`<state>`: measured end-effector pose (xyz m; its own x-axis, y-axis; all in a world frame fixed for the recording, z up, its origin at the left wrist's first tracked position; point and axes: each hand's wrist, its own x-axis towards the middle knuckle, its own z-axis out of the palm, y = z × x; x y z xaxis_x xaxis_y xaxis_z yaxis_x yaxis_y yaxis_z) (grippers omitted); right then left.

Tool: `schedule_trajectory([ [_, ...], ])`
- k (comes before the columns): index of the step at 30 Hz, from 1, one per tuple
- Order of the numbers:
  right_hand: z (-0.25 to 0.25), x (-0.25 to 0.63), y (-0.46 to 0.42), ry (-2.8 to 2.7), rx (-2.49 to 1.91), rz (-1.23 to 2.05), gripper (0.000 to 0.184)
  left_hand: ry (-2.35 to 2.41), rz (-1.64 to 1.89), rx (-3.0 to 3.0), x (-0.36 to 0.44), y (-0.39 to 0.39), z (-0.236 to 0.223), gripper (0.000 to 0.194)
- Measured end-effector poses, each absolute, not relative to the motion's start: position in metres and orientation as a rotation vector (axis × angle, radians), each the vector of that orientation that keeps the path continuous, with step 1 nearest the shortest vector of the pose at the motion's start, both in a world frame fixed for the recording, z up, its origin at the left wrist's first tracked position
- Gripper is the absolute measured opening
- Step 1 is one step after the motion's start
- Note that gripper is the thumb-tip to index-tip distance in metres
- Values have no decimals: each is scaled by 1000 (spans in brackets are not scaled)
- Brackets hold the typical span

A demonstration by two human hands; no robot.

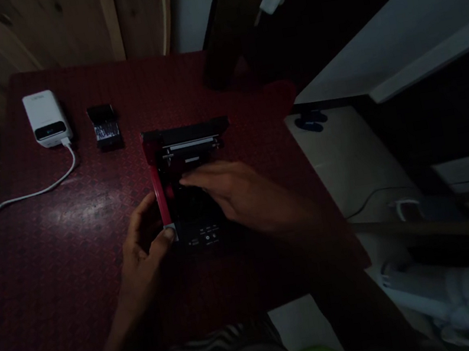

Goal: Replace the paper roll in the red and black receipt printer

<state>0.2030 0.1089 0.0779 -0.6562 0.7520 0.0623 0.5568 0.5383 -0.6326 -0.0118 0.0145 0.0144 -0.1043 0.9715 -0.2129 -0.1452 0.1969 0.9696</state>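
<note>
A small black-and-red device (160, 195), which looks like a compact printer, lies on the table with its black lid (191, 132) raised at the far end. White-marked buttons (208, 237) line its near edge. My left hand (142, 245) grips the near left corner, thumb on top and fingers along the red side. Over the open compartment, my right hand (237, 193) reaches in from the right with its fingers together. Whatever those fingertips hold, if anything, is hidden in the dark interior.
A white power bank (44, 114) with a white cable (45, 189) sits at the far left of the red table (75, 274). Beside it is a small black object with a shiny face (106, 128). A green-lidded bottle (232, 26) stands at the back. Slippers (310, 121) lie on the floor.
</note>
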Motion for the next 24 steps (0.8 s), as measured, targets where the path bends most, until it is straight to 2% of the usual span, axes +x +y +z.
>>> schedule_trajectory([
  [4,89,214,87,-2431,-938,820,45,1268,1178,881,-13,13,14,66],
  [8,79,212,75,-2443,-910,692,27,1299,1233,877,-19,17,18,61],
  [17,50,206,52,-2207,-950,168,26,1324,1483,1262,-18,103,52,36],
  [18,50,205,50,-2188,-956,119,25,1329,1461,1302,-16,110,54,38],
  [21,48,202,46,-2150,-970,-6,21,1301,1484,1308,-10,115,53,40],
  [24,48,197,40,-2124,-983,-87,21,1335,1481,1292,-7,99,51,26],
])
